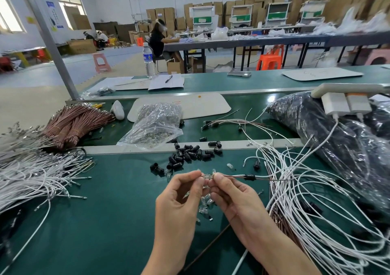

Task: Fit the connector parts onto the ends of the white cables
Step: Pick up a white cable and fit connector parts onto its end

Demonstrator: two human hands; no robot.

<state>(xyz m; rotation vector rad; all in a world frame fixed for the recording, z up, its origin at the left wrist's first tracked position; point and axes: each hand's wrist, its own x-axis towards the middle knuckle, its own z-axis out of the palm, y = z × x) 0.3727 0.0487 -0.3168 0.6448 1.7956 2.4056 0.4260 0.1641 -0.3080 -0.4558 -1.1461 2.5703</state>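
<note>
**Left hand** [179, 198]: near centre, above the green bench [105, 222]. Grip pressed together, thumb and forefinger pinching a small clear part [207, 176] from its left side.

**Right hand** [234, 201]: just right of the left hand, fingertips nearly meeting it. Grip pinching the end of the held cable [236, 176], a thin white strand paired with a brown one, right at the clear part. Whether the end sits inside the part cannot be told.

**Black sleeve** [250, 177]: threaded on the held cable, just right of the right hand's fingertips. The cable runs on rightward into the tangle.

**Loose clear parts** [205, 204]: small cluster on the bench, beneath and between the hands.

**Black caps** [190, 154]: scattered pile just beyond the hands, near the metal strip crossing the bench.

**Left heap of white cables** [31, 175]: near left, metal terminals pointing right.

**Right heap of white cables** [306, 201]: near right, tangled loops, a few ends carrying black caps.

**Brown wire bundles** [73, 122]: far left, tied in sheaves.

**Clear bag** [156, 125]: holds small metal pieces, beyond the strip at centre.

**White tray** [190, 103]: flat, behind the clear bag.

**Large plastic bag** [337, 144]: far right, filled with black pieces.

**Power strip** [348, 88]: resting on the large plastic bag, with two white chargers plugged in.

**Water bottle** [148, 59]: upright at the far edge, beside papers with a pen [168, 78].
</note>
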